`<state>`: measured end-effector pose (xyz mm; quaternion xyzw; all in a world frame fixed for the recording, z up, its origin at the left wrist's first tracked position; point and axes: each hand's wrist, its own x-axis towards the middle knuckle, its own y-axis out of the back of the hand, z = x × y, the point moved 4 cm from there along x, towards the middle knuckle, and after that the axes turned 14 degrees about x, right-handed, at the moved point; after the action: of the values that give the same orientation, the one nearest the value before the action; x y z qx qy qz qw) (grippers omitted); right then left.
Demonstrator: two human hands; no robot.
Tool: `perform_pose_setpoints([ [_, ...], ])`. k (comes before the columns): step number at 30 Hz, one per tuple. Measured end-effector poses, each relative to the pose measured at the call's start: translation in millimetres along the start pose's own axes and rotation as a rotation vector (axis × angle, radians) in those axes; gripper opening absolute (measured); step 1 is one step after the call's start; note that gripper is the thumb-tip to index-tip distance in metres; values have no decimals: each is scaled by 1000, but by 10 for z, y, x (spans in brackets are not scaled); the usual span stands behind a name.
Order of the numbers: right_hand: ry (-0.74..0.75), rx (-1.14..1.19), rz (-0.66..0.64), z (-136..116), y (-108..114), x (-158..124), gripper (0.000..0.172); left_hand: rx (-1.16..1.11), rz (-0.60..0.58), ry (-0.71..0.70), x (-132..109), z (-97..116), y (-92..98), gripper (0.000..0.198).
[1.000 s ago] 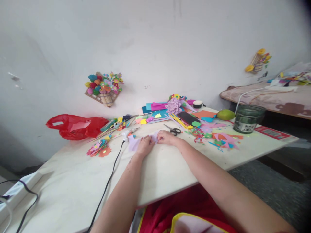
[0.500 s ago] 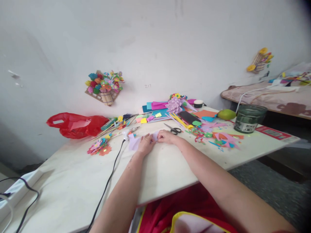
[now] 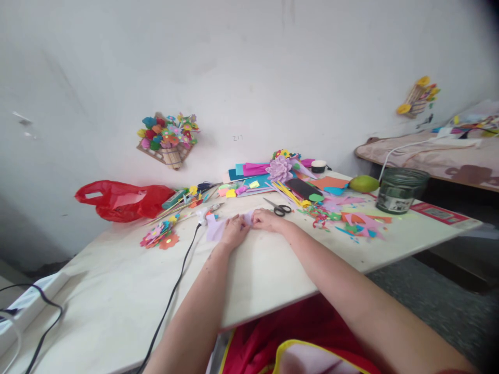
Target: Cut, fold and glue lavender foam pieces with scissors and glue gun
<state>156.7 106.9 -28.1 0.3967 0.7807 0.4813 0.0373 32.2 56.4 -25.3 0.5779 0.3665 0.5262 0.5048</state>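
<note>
A thin lilac craft sheet [image 3: 215,229] lies on the table in front of me, its right part under my hands. My left hand [image 3: 235,231] rests across it, fingers pressed together and holding it down. Close beside, my right hand [image 3: 267,220] is closed in a pinch on the sheet's right end. The fingertips of both hands nearly meet, and what lies between them is mostly hidden. Left of the sheet sits a small white glue gun [image 3: 201,215] with a black cord. Black-handled scissors [image 3: 281,210] lie partly open just beyond my right hand.
Paper flowers [image 3: 159,235] and a red plastic bag [image 3: 125,200] are at left. Colourful scraps [image 3: 360,226], a green fruit [image 3: 364,183] and a glass jar [image 3: 401,191] stand at right. Behind lie stacked sheets [image 3: 255,170] and a lilac flower [image 3: 279,169]. The cord [image 3: 175,288] crosses the table.
Almost nothing differs. My right hand's fingertips have shifted very slightly left on the lilac sheet; my left hand stays in place.
</note>
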Motion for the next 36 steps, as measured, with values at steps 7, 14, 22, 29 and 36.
perform_pose_setpoints([
  [7, -4, 25, -32, 59, 62, -36, 11, 46, -2, 16, 26, -31, -61, 21],
  [14, -59, -23, -26, 63, 139, -79, 7, 51, 49, 51, 35, -71, -55, 15],
  [22, -14, -42, -19, 72, 103, -59, 9, 11, 67, 59, 58, -89, -77, 14],
  [29, 6, -90, -20, 37, 107, -77, 9, 11, 70, 69, 56, -93, -61, 16],
  [36, 31, -102, 16, -24, 112, -98, 8, -34, 90, 113, 71, -134, -63, 17],
])
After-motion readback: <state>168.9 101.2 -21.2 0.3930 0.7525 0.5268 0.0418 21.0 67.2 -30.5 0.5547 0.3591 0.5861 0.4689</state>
